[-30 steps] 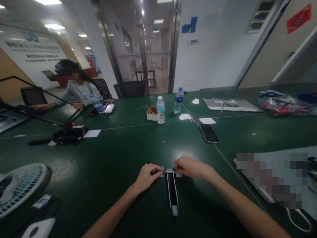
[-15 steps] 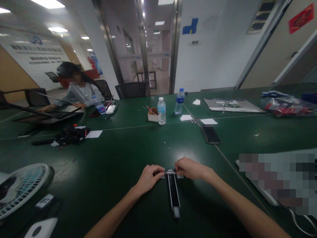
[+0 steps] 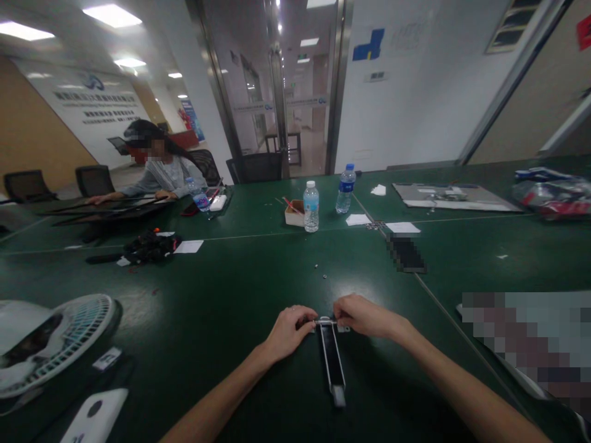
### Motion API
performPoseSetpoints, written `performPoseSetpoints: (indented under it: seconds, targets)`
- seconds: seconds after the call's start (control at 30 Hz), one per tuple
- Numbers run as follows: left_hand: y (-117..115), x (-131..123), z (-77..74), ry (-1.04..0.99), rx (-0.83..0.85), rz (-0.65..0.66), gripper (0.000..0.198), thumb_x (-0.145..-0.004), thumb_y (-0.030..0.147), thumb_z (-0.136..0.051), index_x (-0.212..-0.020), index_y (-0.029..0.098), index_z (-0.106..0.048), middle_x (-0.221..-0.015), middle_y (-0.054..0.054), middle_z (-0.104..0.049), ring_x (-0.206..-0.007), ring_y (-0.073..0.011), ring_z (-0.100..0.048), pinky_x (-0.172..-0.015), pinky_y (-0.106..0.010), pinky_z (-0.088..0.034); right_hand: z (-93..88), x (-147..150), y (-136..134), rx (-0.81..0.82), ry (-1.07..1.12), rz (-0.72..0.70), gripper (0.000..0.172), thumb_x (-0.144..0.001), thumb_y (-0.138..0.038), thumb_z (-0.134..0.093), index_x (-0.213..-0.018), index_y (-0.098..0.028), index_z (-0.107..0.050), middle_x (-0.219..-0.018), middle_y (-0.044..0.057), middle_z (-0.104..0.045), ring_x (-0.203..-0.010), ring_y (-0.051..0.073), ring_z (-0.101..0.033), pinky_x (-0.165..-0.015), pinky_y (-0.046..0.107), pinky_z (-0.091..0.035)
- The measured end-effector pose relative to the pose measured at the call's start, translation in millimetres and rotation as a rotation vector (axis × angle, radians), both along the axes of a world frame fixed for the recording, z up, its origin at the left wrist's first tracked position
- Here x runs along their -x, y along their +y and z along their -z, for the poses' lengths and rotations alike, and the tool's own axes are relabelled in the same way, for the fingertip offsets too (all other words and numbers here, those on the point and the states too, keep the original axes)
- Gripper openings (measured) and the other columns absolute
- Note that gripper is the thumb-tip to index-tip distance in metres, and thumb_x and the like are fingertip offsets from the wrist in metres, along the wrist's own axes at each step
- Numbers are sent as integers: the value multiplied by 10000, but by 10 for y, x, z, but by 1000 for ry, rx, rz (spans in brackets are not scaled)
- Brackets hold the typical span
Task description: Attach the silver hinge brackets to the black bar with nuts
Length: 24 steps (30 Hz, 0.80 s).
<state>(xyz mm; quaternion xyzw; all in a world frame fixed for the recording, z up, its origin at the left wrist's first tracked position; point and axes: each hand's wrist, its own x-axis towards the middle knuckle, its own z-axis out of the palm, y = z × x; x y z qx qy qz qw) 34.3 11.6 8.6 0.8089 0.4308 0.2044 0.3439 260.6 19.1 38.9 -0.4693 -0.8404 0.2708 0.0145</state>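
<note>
A long, narrow metal frame [image 3: 340, 357] lies on the green table with its light grey end piece [image 3: 339, 397] towards me. Its inside looks dark. Across its far end runs a thin crosspiece [image 3: 326, 322], with a small metal plate [image 3: 344, 329] at the right side. My left hand [image 3: 290, 332] is closed, thumb and fingers pinching the crosspiece's left end. At the right end, my right hand [image 3: 362, 316] is also closed, its fingertips bent down over the metal and partly hidden. Two tiny light parts [image 3: 324, 276] lie beyond my hands.
Beyond stand two water bottles [image 3: 311, 212] and a small box [image 3: 294, 215]. A white fan [image 3: 87, 326] and a white device [image 3: 95, 418] are at left. A dark blurred object [image 3: 406, 253] lies at right. Across the table a person [image 3: 161, 169] sits.
The view has turned slightly left, so everything appears further right. Both hands keep their places at the far end of the metal frame.
</note>
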Motion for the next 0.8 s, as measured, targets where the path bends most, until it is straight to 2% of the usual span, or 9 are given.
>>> performPoseSetpoints:
  seconds: [0.17, 0.33, 0.4, 0.53, 0.63, 0.7, 0.8]
  targets:
    - [6, 11, 64, -47, -10, -91, 145, -863, 209, -576, -983, 197, -657, -853, -10, -647, -724, -162, -571, -656, -255, -461, 74, -24, 38, -1, 82, 30, 105, -803, -130, -555, -818, -168, -651, -759, 23, -631, -702, 145, -560, -611, 228, -353]
    - [19, 8, 105, -80, -14, -118, 140, -859, 205, -571, -957, 196, -669, -839, -10, -638, -699, -159, -560, -640, -256, -461, 96, -105, 142, 85, 180, 17, 91, -832, -202, -572, -867, -171, -650, -769, 11, -641, -703, 138, -574, -626, 227, -394]
    - [19, 5, 100, -89, -10, -110, 141, -854, 198, -575, -955, 198, -674, -853, -12, -642, -702, -159, -562, -645, -258, -460, 131, -132, 211, 21, 213, 77, 118, -847, -238, -569, -911, -171, -641, -824, 23, -639, -742, 146, -575, -669, 245, -419]
    - [11, -4, 60, -96, -2, -99, 155, -852, 181, -568, -959, 196, -679, -873, -14, -645, -719, -160, -570, -649, -257, -453, 319, -104, 373, -255, 217, 260, 268, -880, -236, -527, -1131, -160, -582, -1079, 92, -583, -971, 185, -539, -852, 304, -429]
    - [6, -12, 39, -91, 4, -101, 165, -855, 175, -552, -957, 191, -680, -868, -15, -645, -716, -158, -572, -645, -254, -451, 489, -35, 470, -369, 129, 278, 368, -904, -221, -486, -1268, -180, -520, -1203, 117, -520, -1087, 212, -475, -941, 345, -394]
    - [7, -16, 42, -86, 6, -102, 164, -847, 176, -558, -961, 187, -677, -873, -16, -647, -715, -157, -573, -647, -252, -452, 567, 1, 510, -416, 51, 277, 363, -913, -222, -474, -1270, -191, -533, -1209, 118, -517, -1084, 227, -467, -941, 365, -391]
    - [13, -20, 67, -80, 5, -104, 161, -837, 177, -570, -963, 182, -671, -866, -16, -646, -715, -154, -571, -653, -249, -451, 607, 9, 545, -447, 4, 281, 290, -920, -219, -469, -1172, -186, -609, -1135, 110, -555, -1042, 229, -484, -916, 349, -399]
